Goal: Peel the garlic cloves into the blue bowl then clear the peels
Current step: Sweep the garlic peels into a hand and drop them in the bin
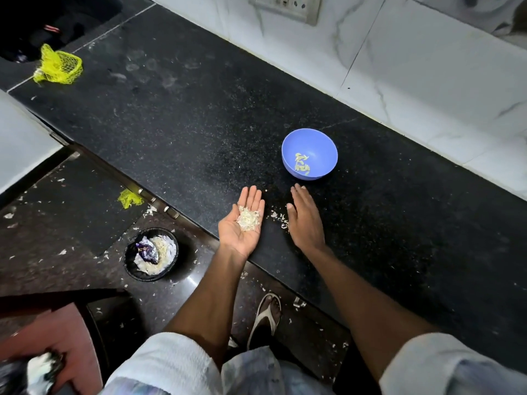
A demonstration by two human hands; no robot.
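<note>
The left hand (242,223) lies palm up at the edge of the black speckled stone counter (176,132), fingers straight and together, carrying a small heap of white papery garlic peels (248,219). The right hand (304,216) rests palm down just beside it, fingers straight, next to loose peel scraps (279,219). The round blue plastic bowl (322,143) near the fingertips contains peeled pale garlic cloves (301,162)

Wall socket (286,7) cut off above
</note>
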